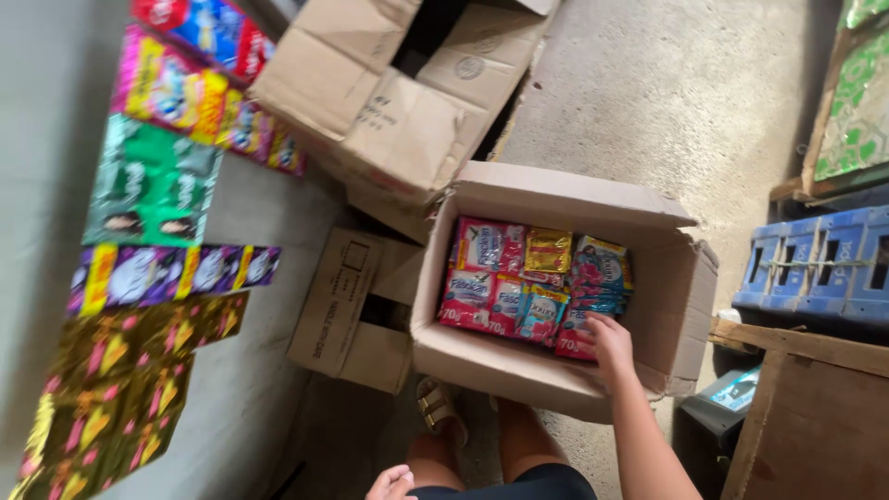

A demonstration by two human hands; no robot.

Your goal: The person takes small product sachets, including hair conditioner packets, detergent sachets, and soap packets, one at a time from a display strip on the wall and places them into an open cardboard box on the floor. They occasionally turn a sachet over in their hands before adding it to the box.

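An open cardboard box (667, 278) stands on the concrete floor in front of my feet, filled with colourful sachet packs (519, 278) in pink, red, gold and blue. My right hand (609, 347) reaches into the box's near right corner and rests its fingers on a pink and blue pack (582, 326). My left hand (391, 483) sits low by my knee at the bottom edge, fingers curled loosely, holding nothing that I can see.
Strips of sachets (153, 185) hang along a grey wall at left. A larger open carton (407, 102) and a smaller one (356, 310) lie beside the box. Blue crates (820, 264) and a wooden frame (806, 407) stand at right.
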